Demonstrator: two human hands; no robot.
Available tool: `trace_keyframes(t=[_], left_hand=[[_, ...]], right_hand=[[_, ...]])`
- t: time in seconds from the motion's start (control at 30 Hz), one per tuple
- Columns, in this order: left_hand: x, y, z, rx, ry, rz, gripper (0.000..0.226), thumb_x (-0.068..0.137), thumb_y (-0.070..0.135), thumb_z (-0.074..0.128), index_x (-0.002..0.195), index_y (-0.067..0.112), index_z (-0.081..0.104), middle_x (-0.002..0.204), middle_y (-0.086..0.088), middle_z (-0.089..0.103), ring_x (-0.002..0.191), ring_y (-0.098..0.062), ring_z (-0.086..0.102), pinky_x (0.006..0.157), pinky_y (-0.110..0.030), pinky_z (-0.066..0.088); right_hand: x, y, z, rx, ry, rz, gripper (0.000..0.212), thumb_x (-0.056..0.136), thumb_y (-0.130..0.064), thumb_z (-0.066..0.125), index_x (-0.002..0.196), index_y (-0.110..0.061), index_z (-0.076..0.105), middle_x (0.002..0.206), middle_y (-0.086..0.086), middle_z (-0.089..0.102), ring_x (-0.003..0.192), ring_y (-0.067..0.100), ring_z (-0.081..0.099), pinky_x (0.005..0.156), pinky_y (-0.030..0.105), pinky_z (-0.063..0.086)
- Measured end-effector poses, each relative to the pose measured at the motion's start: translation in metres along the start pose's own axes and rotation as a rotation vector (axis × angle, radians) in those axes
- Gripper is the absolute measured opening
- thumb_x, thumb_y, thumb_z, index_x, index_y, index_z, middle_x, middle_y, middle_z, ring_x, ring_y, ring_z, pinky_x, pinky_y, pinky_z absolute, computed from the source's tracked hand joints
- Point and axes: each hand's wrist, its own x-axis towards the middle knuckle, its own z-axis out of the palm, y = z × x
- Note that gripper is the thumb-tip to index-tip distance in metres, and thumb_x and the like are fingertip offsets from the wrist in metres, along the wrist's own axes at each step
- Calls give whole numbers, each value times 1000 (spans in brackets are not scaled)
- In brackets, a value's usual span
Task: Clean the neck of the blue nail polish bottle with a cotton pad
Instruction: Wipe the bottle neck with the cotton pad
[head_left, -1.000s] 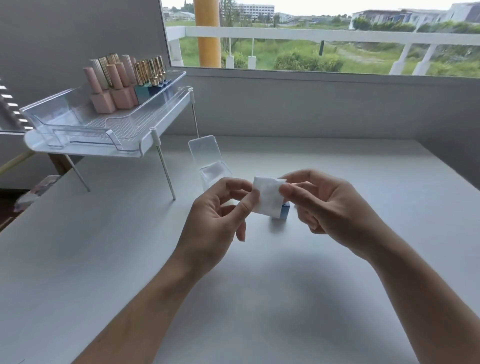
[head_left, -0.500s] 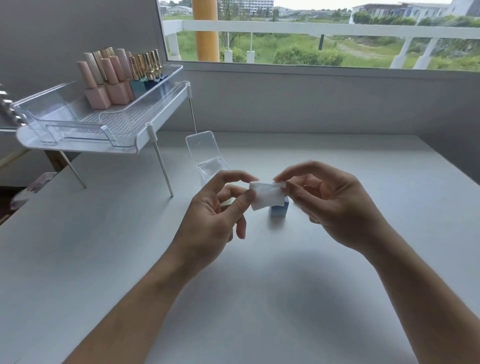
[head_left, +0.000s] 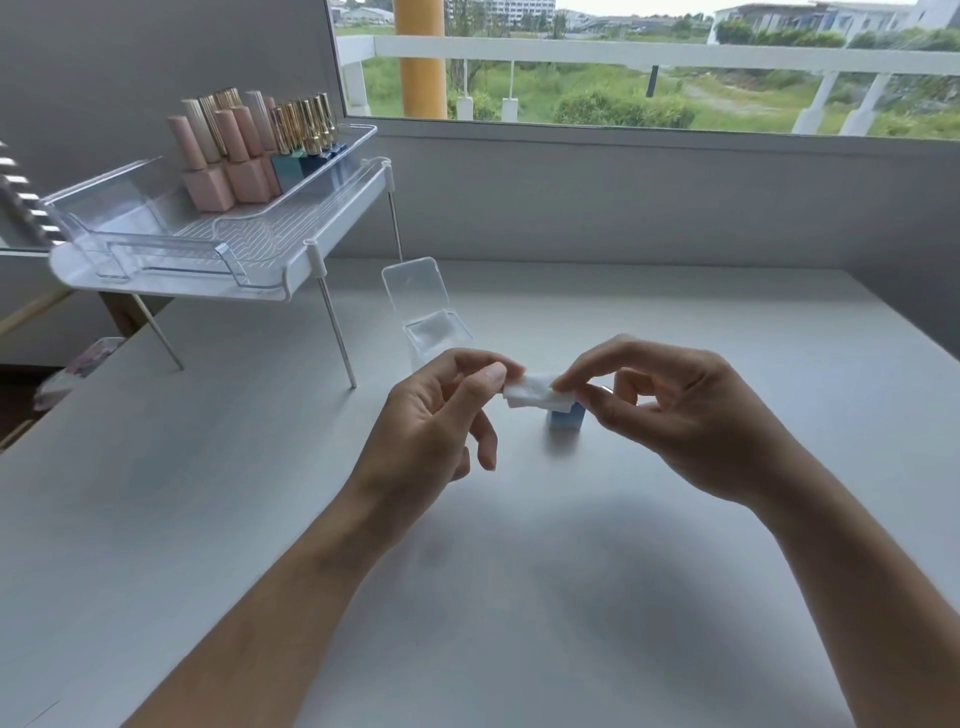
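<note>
**Cotton pad pinched between both hands over blue bottle**

Hands meet mid-table. Left hand (head_left: 431, 426) pinches the left end of the cotton pad (head_left: 535, 393) between thumb and forefinger; the other fingers curl loosely underneath. Right hand (head_left: 680, 415) grips the pad's right end with thumb and fingertips — both grasps closed on the pad. Pad looks folded or bunched and lies roughly level between the two hands.

Blue nail polish bottle (head_left: 567, 418) stands upright on the white table (head_left: 208, 493), directly below the pad's right end. Only the square blue body shows — neck is hidden behind the pad and right fingers, so can't tell whether the pad touches it.

Clear plastic case (head_left: 426, 317) sits open just behind the hands, lid tilted up. Raised shelf (head_left: 291, 275) at back left carries a clear tray (head_left: 156, 244) holding a cluster of polish bottles (head_left: 249, 150), pink, teal and dark blue, well apart from the hands.
</note>
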Motion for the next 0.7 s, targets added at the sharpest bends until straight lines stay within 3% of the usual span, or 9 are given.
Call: trace_keyframes(t=[0.1,0.2,0.27,0.33,0.4,0.5,0.57,0.63,0.7], left_hand=[[1,-3,-1,6,7,21,13,107,29,74,113,18,78,98,7,78,56,-19,56,48,-17,36],[3,-6,-2,10,13,57,9,106,25,77,114,23,77,104,4,80,55,-19,56,49,-19,37],[3,-6,-2,10,28,86,14,105,24,78,118,25,75,108,1,80,54,-20,56,49,-20,38],[3,-6,-1,11,44,117,18,104,24,80,120,26,73,109,1,80,53,-22,56,50,-17,40],[3,-6,1,28,56,149,21,103,23,81,121,27,72,110,1,81,53,-25,56,54,-14,43],[1,-8,6,45,68,190,23,102,23,83,121,27,71,109,1,82,52,-26,56,55,-18,47],[0,-9,9,53,73,214,25,101,23,84,122,25,71,108,3,82,51,-25,56,55,-24,49],[1,-10,11,53,83,229,26,101,23,85,122,25,71,109,2,83,52,-27,55,55,-25,49],[2,-12,12,46,100,238,25,100,21,85,122,23,71,108,0,83,52,-26,55,55,-24,50]], right_hand=[[0,0,0,5,-16,-13,15,102,-14,78,105,-26,85,112,1,79,71,36,51,72,47,50],[-2,-1,-2,-22,-34,-28,11,103,-15,76,105,-24,83,107,2,79,71,36,52,67,53,48],[-3,-5,-3,-3,-24,-5,5,104,-24,76,105,-23,80,103,1,78,70,39,51,62,39,44],[-2,-11,0,40,35,43,16,100,-38,76,109,-24,75,107,-2,80,75,44,56,63,21,45],[-1,-16,4,56,77,98,31,92,-50,78,115,-30,73,111,-4,82,80,46,62,60,15,45],[-1,-18,11,23,52,126,37,86,-58,81,117,-39,77,109,-11,82,76,45,63,58,26,46],[-1,-17,14,15,60,99,26,88,-56,84,108,-39,81,102,-10,82,71,47,57,59,36,44],[1,-15,13,21,79,77,12,95,-45,84,100,-34,85,87,-14,81,64,44,46,59,36,38],[2,-14,10,-1,95,78,7,98,-37,83,98,-31,87,68,-25,72,58,29,39,57,31,36]])
